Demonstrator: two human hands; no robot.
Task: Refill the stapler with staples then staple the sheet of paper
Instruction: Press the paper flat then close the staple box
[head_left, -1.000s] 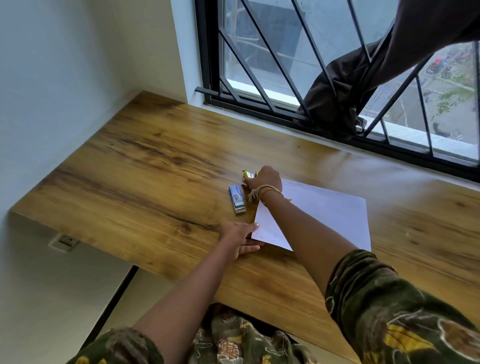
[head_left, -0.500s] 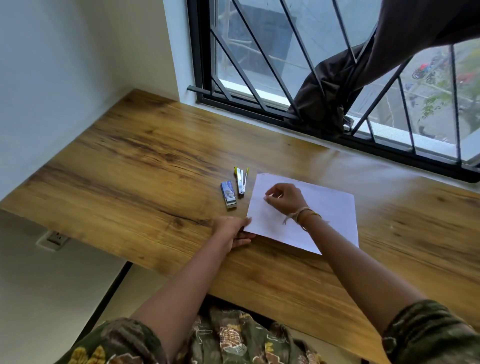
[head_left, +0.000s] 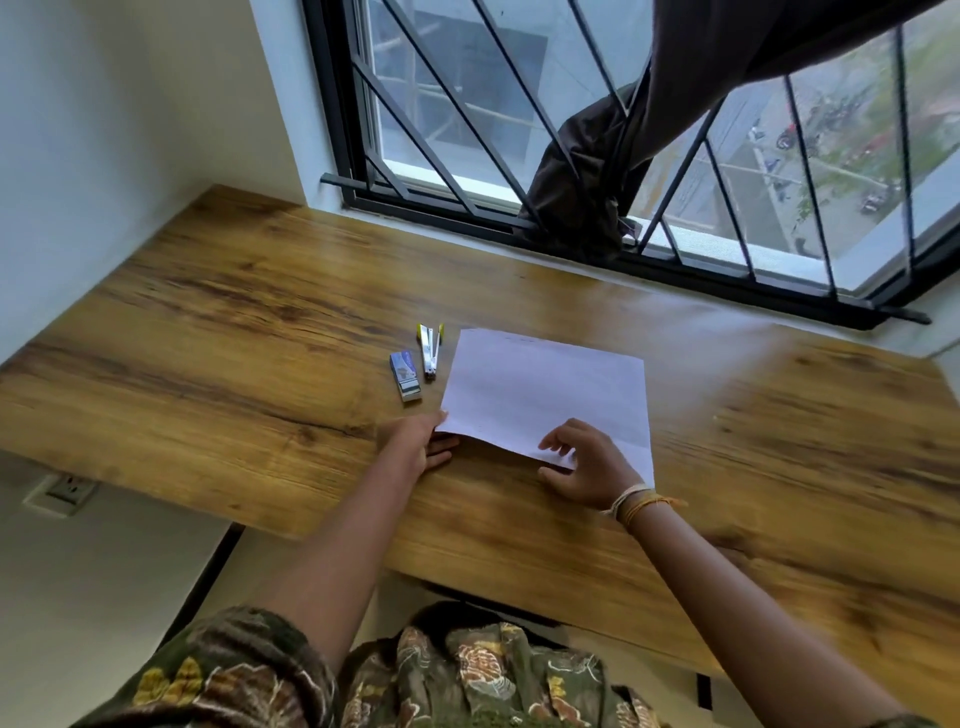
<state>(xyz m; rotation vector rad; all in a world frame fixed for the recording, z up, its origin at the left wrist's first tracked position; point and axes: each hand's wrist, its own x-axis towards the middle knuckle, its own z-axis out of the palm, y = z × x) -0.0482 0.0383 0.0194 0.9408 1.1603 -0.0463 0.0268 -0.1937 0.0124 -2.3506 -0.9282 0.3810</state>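
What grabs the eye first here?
The white sheet of paper lying mid-desk, with the left hand at its near-left corner and the right hand on its near edge. Just left of it lie the small stapler and a blue staple box, untouched.

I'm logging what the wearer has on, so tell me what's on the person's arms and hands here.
Both forearms are bare. The left hand wears nothing. The right hand has thread bracelets at the wrist, cream and orange strands wound together. The sleeves are pushed up near the elbows: dark olive fabric printed with yellow and tan floral shapes. No rings or watch show.
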